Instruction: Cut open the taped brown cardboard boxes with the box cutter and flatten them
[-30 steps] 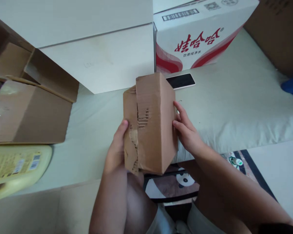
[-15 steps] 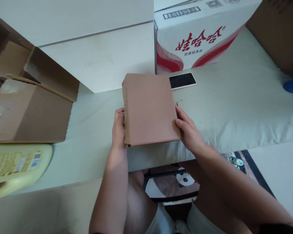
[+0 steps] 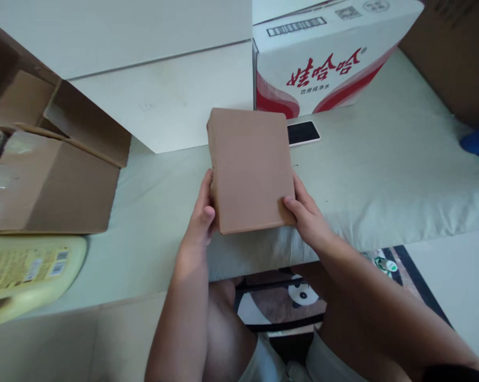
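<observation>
A plain brown cardboard box (image 3: pixel 253 170) is held between my two hands above the pale green cloth surface (image 3: pixel 354 180). My left hand (image 3: pixel 201 212) grips its left side, with the thumb in view and the other fingers partly hidden along the edge. On the opposite side, my right hand (image 3: pixel 308 212) has its thumb on the front face near the lower right corner and its fingers along the side. Just behind the box lies a phone (image 3: pixel 304 132), dark screen up, its left end covered by the box.
Behind stand a white cabinet-like block (image 3: pixel 163 101) and a white-and-red carton (image 3: pixel 322 74). Open cardboard boxes (image 3: pixel 72 185) and a yellow bottle (image 3: pixel 36 276) are on the left. A blue object (image 3: pixel 478 143) sits at the right edge. Below is a panda-patterned mat (image 3: pixel 303 294).
The box has shifted slightly right and away from me, covering more of the phone. My left hand has moved right with it, and its thumb now shows.
</observation>
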Demonstrator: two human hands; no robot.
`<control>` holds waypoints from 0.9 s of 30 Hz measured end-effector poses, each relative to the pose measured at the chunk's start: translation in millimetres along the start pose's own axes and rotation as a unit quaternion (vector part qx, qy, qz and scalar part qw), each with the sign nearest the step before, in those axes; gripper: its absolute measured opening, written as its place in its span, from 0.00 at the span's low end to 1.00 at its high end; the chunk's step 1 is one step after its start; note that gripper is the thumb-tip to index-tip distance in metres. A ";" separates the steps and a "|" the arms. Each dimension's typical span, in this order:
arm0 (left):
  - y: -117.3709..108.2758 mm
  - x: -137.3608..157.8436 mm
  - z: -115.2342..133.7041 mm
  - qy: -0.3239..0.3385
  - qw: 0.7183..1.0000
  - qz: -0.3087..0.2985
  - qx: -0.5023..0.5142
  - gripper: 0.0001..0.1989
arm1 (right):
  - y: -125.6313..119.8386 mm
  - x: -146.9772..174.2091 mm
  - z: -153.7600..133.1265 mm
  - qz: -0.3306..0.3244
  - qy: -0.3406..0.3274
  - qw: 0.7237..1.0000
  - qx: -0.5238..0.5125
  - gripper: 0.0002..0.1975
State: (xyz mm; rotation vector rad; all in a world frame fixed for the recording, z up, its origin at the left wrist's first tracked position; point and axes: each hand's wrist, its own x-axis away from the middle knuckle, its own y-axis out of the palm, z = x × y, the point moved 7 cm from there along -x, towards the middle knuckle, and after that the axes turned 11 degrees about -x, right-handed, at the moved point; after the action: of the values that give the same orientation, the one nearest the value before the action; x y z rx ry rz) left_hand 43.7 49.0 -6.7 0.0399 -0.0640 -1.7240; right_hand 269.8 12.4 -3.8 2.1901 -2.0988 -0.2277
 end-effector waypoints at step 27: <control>-39.3 -3.7 5.0 -0.131 0.953 0.246 0.123 0.24 | -26.4 7.6 -5.5 0.068 0.087 0.823 0.558 0.22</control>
State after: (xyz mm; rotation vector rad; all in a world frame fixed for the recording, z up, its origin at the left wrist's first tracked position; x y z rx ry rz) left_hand 5.2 58.7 -4.3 -0.0207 -0.4495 -1.2056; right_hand 297.1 5.8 -3.3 2.2664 -2.5580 1.5208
